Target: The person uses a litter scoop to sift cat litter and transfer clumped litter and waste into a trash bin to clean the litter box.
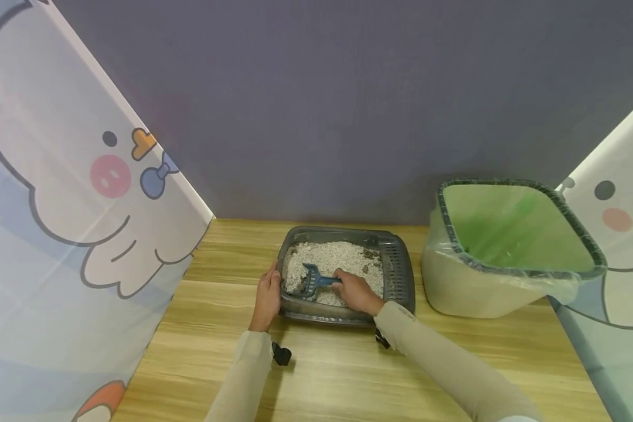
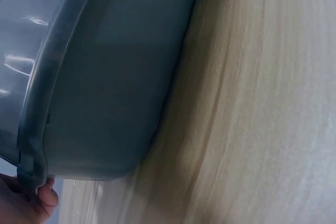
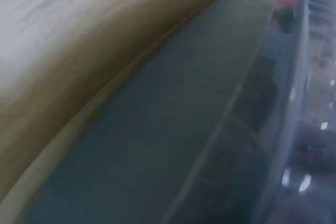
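A dark grey litter box (image 1: 399, 275) filled with pale grainy litter (image 1: 329, 258) rests on the wooden table. My left hand (image 1: 267, 296) grips its left rim; in the left wrist view the fingertips (image 2: 48, 194) curl under the rim's edge. With my right hand (image 1: 357, 291) I hold a blue slotted litter scoop (image 1: 311, 281) by its handle. Its head lies at the litter's left side, tilted, with darker lumps close to it. More brown clumps (image 1: 368, 254) sit at the right of the litter. Mostly the box's outer wall (image 3: 157, 108) fills the right wrist view.
To the right of the box stands a pale green bin (image 1: 469, 290) lined with a clear bag, its dark rim facing up. A grey wall (image 1: 316, 117) rises behind the wooden table (image 1: 332, 375). Cartoon-printed panels (image 1: 42, 146) flank both sides.
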### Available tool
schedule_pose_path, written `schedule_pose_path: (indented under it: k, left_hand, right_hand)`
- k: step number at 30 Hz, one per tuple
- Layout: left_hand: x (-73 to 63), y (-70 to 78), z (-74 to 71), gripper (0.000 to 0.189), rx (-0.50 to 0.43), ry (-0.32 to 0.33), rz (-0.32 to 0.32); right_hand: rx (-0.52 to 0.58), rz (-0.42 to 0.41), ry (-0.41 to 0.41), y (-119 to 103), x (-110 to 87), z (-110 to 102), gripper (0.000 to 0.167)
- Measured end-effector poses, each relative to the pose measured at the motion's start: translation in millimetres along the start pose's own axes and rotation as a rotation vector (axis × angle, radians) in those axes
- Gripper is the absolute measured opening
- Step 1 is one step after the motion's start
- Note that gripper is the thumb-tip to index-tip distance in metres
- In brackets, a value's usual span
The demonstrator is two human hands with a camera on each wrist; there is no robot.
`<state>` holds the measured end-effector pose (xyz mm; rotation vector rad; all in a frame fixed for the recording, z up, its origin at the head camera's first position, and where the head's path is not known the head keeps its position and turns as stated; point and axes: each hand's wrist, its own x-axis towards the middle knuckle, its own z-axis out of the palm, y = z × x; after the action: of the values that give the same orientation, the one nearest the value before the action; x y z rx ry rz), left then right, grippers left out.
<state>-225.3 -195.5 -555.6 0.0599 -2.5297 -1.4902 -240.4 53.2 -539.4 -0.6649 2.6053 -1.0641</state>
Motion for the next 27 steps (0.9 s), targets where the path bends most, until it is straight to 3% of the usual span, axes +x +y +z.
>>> schedule_pose_path:
  k: [6, 13, 19, 27]
  left_hand:
    - [-0.8, 1.1, 2.9, 0.051, 0.003, -0.013, -0.011]
    - [-1.9, -4.3, 0.3, 0.052, 0.005, -0.009, -0.014]
    - [-0.7, -5.9, -2.1, 0.050, 0.004, -0.002, -0.001]
    - [-0.7, -5.4, -0.4, 0.050, 0.008, 0.002, 0.018]
  right_hand:
    - [0.009, 0.027, 0.053, 11, -10.2, -10, 0.021]
    - [0.110, 0.019, 0.224, 18, -30.4, -30, 0.021]
    - [0.103, 0.005, 0.383, 12, -50.3, -46, 0.032]
    - [0.081, -0.036, 0.488, 11, -68.0, -53, 0.028]
